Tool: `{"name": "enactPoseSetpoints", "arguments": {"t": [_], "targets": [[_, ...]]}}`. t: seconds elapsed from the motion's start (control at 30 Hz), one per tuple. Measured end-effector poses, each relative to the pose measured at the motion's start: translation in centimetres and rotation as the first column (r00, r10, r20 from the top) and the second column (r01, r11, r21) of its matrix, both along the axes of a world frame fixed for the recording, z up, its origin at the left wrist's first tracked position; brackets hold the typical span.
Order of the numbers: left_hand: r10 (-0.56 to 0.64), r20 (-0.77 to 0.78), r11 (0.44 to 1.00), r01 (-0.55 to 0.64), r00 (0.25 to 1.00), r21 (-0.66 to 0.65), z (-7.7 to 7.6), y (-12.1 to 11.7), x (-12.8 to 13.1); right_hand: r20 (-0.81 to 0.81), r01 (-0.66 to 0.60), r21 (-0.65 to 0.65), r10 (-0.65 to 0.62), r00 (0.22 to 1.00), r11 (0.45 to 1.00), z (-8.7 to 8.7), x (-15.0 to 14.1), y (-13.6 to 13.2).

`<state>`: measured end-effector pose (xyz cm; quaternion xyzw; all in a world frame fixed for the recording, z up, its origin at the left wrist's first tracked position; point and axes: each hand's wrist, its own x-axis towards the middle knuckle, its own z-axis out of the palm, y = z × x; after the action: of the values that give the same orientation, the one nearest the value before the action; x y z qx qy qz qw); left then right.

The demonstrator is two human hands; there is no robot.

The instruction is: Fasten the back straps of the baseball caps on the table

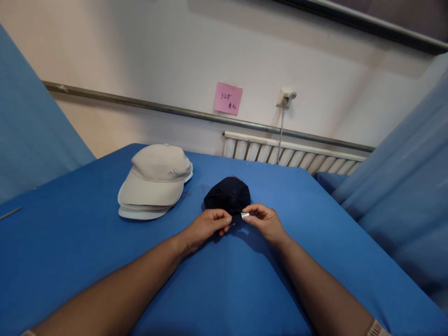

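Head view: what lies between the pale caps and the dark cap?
In the head view, only the blue cloth, with faint dark marks on it, lies between the pale caps and the dark cap.

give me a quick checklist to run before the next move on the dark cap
1. Left hand gripping the dark strap: ok, pinched between thumb and fingers.
2. Right hand on the silver piece: ok, held at the fingertips.
3. Strap threaded through the silver piece: cannot tell, too small and partly covered by fingers.
4. Dark cap resting fully on the blue cloth: cannot tell, hands hide its near edge.
5. Pale caps apart from both hands: ok, stacked off to the left.
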<state>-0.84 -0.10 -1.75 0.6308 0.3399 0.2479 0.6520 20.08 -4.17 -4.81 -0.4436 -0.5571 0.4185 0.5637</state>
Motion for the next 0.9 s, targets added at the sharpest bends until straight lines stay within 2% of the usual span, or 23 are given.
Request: {"name": "enactPoseSetpoints", "arguments": {"t": [0.2,0.5,0.7,0.9], "targets": [[-0.039,0.025,0.998,0.04,0.999,-0.044,0.2,0.0,-0.1,-0.033,-0.033,-0.015,0.032,0.999,0.999,0.0,-0.2,-0.1],[-0.03,-0.021,0.999,0.03,0.999,-0.022,0.3,-0.3,0.1,-0.014,-0.098,0.018,0.098,0.995,0.995,0.1,-0.7,-0.4],[-0.024,-0.05,0.997,0.028,0.998,0.076,-0.3,-0.6,0.4,0.12,-0.102,0.049,0.095,0.988,0.994,-0.1,-1.0,-0.5],[0.032,-0.136,0.966,0.004,0.99,0.26,-0.4,-0.8,0.6,0.244,-0.044,0.071,0.025,0.969,0.997,-0.1,-1.2,-0.7]]}}
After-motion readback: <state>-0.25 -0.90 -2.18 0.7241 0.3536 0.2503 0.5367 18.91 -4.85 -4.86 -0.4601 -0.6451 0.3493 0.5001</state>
